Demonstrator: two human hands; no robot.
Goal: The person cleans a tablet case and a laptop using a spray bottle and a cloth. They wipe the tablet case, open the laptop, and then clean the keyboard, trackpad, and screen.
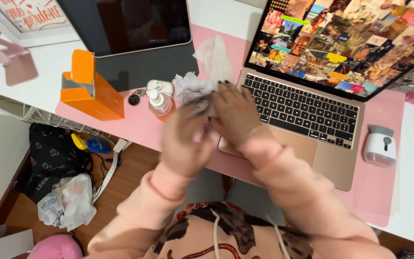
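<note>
Both hands meet over the front edge of the pink desk mat (140, 125), just left of an open laptop (307, 110). My left hand (185, 139) is blurred by motion and closed around a crumpled white and grey tissue (192, 91). My right hand (235, 112), with dark nails, grips the same tissue from the right. Another pale tissue or wipe (216, 55) lies flat on the mat behind them. Pink sleeves cover both forearms.
An orange box (89, 88) stands at left, with a small clear pump bottle (159, 103) and white earbud case (160, 87) beside it. A tablet (135, 24) leans behind. A small white device (380, 145) sits right of the laptop. Bags and cables lie on the floor (63, 182).
</note>
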